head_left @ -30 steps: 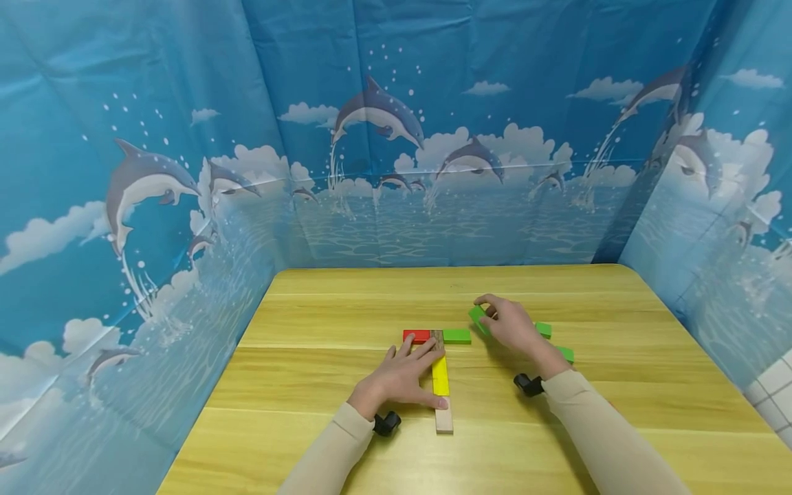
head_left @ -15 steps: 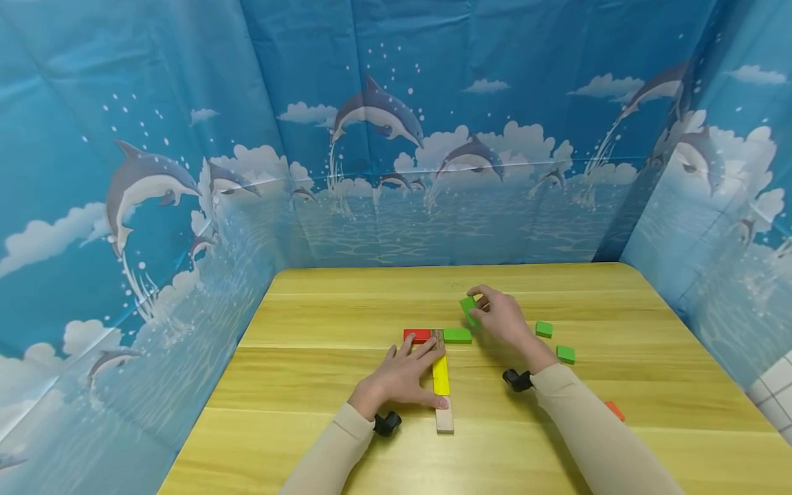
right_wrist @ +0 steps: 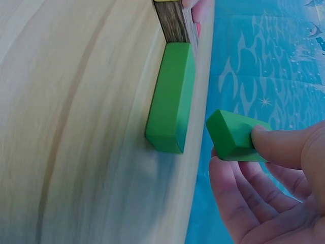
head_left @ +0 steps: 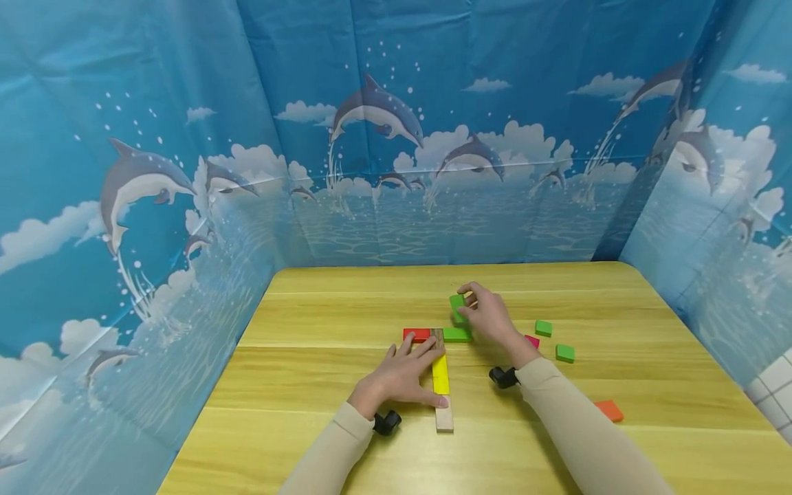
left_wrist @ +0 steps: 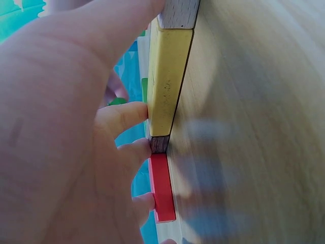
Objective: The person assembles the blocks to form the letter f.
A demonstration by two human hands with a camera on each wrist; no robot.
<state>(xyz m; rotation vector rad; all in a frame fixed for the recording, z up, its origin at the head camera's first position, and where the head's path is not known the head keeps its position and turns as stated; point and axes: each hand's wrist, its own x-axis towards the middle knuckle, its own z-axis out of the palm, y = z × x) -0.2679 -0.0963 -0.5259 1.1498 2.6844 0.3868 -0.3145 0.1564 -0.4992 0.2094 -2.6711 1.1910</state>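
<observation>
Flat wooden blocks form a T on the table. Its top bar is a red block (head_left: 416, 335), a dark wood-grain block (right_wrist: 172, 23) and a green block (head_left: 456, 335); its stem is a yellow block (left_wrist: 166, 76) and a pale block (head_left: 444, 419). Over this T my left hand (head_left: 403, 378) lies spread, fingertips at the red and dark blocks, thumb at the pale one. My right hand (head_left: 489, 317) pinches a second green block (right_wrist: 231, 134) between thumb and fingers, raised just beyond the bar's green end.
Right of the T lie two small green blocks, one farther back (head_left: 543, 328) and one nearer (head_left: 565, 353). A magenta block (head_left: 532, 341) shows partly behind the right wrist, and an orange block (head_left: 609, 411) beside the right sleeve. A dolphin-print curtain (head_left: 396, 227) hangs along the table's far edge.
My right hand has carried the green block leftward, toward the T's top bar. The magenta and orange blocks have come into view beside the right arm. The left hand stays put.
</observation>
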